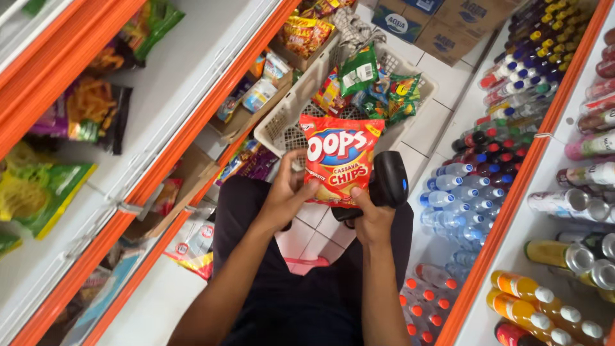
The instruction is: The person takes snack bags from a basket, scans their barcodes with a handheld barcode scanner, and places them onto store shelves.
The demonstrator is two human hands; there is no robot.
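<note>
While the person crouched in a narrow aisle between two orange-edged shelves, the left hand [289, 189] gripped a red and orange snack bag [339, 157] by its lower left corner, fingers curled around the edge. The right hand [371, 218] was closed around the grip of a black handheld scanner [389, 182], its thumb pressing the bag's lower right corner, so both hands held the bag upright in front of the person's dark-clothed knees. The scanner's head stood just beside the bag's right edge, touching or nearly touching it.

Beyond the bag, a white plastic basket [285, 122] sat on the tiled floor [442, 122], filled with green, red and yellow snack packets [368, 86]. Brown cardboard boxes [448, 29] stood further back. On the shelf to the right, rows of bottles [458, 186] with coloured caps and orange drink bottles [532, 307] stood close together. On the left shelves [166, 83] lay scattered snack bags, one green and yellow [32, 192], one dark with orange pieces pictured [86, 112].
</note>
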